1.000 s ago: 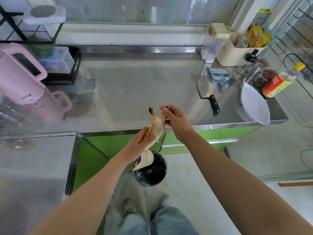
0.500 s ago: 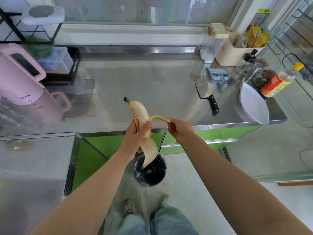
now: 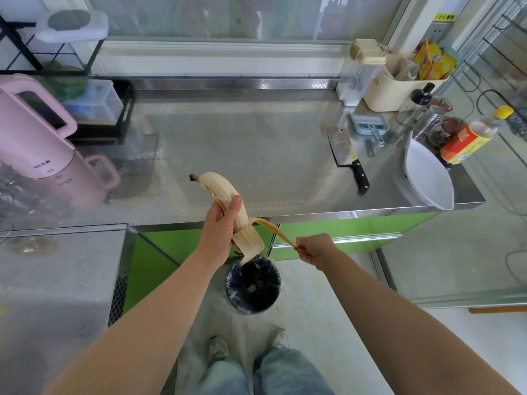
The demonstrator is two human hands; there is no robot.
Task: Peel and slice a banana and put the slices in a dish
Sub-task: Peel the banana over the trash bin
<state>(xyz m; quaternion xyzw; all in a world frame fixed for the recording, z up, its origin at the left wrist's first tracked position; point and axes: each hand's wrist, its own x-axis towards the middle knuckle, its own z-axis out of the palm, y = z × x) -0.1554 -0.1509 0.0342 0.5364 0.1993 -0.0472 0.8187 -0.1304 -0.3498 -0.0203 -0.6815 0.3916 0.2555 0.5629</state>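
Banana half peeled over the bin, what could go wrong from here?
The left hand grips the banana by its bare flesh; a tug by the right hand on the peel strip might snap it, and the piece could fall into the bin below. The thin strip may also tear off short.

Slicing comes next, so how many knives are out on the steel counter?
1. A black-handled steel cleaver lies flat on the stainless steel counter, right of centre, left of the white oval dish. Others could be hidden in the cream plastic tub.
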